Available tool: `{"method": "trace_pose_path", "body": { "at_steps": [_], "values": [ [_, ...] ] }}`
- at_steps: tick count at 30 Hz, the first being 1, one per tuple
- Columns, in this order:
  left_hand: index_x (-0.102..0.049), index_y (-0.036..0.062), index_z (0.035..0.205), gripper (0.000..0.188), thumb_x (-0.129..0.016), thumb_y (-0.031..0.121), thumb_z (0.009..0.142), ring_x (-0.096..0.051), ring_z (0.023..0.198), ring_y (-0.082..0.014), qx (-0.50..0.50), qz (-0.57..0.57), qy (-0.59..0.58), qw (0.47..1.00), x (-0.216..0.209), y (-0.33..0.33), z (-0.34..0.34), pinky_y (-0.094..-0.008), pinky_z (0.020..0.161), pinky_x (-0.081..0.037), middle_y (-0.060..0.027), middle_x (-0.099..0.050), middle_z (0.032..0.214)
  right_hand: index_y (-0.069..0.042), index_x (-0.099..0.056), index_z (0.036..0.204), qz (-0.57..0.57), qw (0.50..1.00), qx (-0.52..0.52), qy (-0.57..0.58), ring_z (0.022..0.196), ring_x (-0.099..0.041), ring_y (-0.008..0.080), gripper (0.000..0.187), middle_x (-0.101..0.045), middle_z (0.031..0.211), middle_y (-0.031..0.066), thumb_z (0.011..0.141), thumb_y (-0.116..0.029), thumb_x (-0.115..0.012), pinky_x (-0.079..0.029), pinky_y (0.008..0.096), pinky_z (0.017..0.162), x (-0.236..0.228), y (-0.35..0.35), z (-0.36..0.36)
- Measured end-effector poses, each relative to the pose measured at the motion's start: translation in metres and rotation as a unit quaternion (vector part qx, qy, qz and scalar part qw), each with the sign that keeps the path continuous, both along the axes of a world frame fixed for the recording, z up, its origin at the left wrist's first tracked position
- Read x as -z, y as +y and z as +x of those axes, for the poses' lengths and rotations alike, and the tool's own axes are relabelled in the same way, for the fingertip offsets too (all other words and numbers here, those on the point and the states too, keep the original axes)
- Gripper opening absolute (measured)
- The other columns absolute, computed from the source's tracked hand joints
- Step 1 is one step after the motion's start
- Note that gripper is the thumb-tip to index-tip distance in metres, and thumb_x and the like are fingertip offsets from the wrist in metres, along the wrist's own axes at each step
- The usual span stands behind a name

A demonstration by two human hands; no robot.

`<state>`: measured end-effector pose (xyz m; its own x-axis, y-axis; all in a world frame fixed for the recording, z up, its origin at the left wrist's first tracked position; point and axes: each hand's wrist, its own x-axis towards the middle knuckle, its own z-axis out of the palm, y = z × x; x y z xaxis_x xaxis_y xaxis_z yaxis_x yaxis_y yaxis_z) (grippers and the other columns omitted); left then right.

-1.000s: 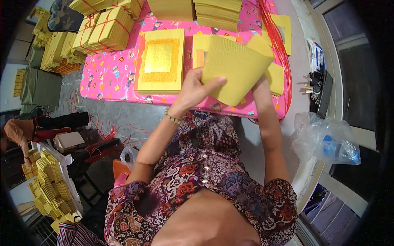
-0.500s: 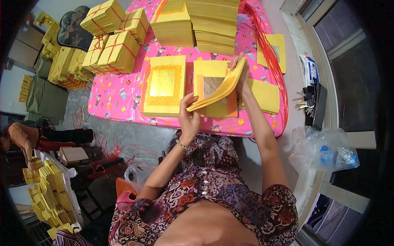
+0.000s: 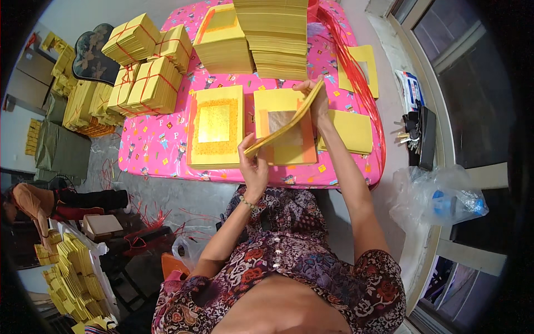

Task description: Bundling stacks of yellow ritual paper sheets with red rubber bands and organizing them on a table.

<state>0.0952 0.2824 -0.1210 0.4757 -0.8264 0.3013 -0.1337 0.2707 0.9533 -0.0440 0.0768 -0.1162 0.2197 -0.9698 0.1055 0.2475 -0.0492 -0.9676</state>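
A thin stack of yellow paper sheets [image 3: 289, 123] is held up on edge between my hands, tilted above the table. My left hand [image 3: 255, 166] grips its near left end, and my right hand [image 3: 316, 100] grips its far right end. Below it lies a yellow sheet with an orange band and a silvery square [image 3: 285, 125], partly covered by the held stack. To the left rests a pile of yellow paper with a gold square [image 3: 214, 124] in its middle. A folded yellow stack [image 3: 350, 132] lies just right of my right wrist.
Tall yellow paper stacks [image 3: 275, 42] stand at the back of the pink table [image 3: 158, 142]. Bundles tied with red string [image 3: 153, 83] sit at left. Red strands [image 3: 364, 83] run along the right edge. A plastic bag [image 3: 439, 197] is at right; another person [image 3: 39, 203] bends at far left.
The held stack has turned more edge-on and its bend has flattened somewhat. Both hands keep their hold. The whole view has shifted slightly.
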Motion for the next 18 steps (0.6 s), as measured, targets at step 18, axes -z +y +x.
{"method": "trace_pose_path", "body": {
  "at_steps": [18],
  "values": [
    [-0.061,0.0013,0.118,0.036,-0.071,0.009,0.084,-0.054,0.109,-0.0155,0.257,0.066,0.006,0.964,-0.044,-0.040,0.013,-0.0339,0.096,-0.042,-0.0064,-0.061,0.115,-0.003,-0.051,0.110,0.129,0.847,-0.366,-0.363,0.093,-0.054,0.0171,0.035,-0.050,0.098,0.0073,0.095,-0.035,-0.054,-0.052,0.0301,0.083,-0.024,0.067,0.025]
  ]
}}
